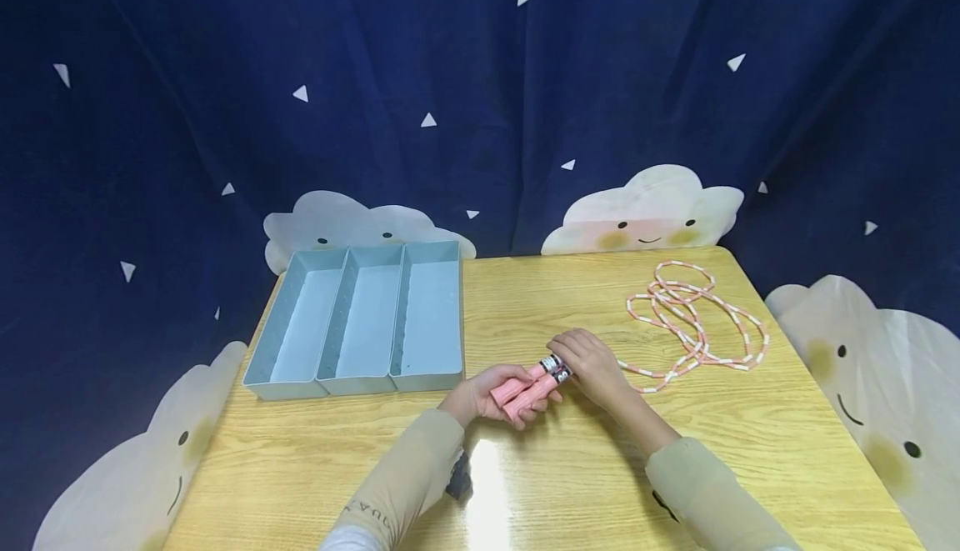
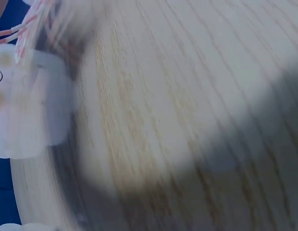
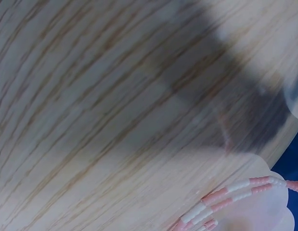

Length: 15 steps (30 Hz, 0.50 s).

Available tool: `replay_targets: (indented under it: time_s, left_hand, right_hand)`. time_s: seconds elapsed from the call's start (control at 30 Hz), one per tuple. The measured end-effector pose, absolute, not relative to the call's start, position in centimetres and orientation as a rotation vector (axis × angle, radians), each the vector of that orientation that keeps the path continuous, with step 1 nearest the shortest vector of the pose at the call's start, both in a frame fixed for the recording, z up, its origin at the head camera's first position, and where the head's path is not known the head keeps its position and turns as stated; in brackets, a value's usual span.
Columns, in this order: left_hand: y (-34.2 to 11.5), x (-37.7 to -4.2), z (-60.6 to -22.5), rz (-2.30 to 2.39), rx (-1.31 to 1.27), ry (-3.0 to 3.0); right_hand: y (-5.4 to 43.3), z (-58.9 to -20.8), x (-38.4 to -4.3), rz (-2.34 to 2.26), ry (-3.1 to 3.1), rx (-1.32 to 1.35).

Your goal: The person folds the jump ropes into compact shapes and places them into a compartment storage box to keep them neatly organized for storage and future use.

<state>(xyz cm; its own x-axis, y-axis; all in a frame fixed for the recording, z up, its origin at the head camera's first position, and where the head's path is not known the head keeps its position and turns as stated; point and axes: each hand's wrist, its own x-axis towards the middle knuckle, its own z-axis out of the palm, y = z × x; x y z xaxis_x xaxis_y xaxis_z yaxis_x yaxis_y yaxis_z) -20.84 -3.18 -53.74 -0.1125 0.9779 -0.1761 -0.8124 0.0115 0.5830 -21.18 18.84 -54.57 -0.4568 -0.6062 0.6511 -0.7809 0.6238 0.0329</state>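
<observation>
A jump rope with pink and white beads (image 1: 701,343) lies in loose loops on the right side of the table. Its two pink handles (image 1: 528,393), with black-and-white ends, lie side by side in my left hand (image 1: 495,393), which grips them. My right hand (image 1: 592,363) is at the black ends, its fingers curled over them where the rope starts; the exact hold is partly hidden. In the left wrist view a blurred bit of the beaded rope (image 2: 16,32) shows at the upper left. Beaded strands (image 3: 240,186) cross the lower right of the right wrist view.
Left of my hands stands a light blue box (image 1: 427,383) with three long compartments, nothing visible inside them. The wooden table (image 1: 525,293) ends at a dark blue curtain (image 1: 480,159) with clouds and white triangles. Dark wrist gear (image 1: 459,476) sits under the left sleeve.
</observation>
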Motion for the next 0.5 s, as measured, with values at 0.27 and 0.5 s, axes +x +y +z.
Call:
replay_targets:
  time_s: [0.27, 0.5]
  left_hand:
    - [-2.89, -20.78, -53.94, 1.535, 0.269, 0.723]
    - [-2.91, -20.9, -53.67, 1.509, 0.268, 0.713]
  right_hand:
    - [18.88, -54.69, -21.21, 0.349, -2.195, 1.084]
    - [18.92, -54.44, -21.17, 0.353, -2.194, 1.026]
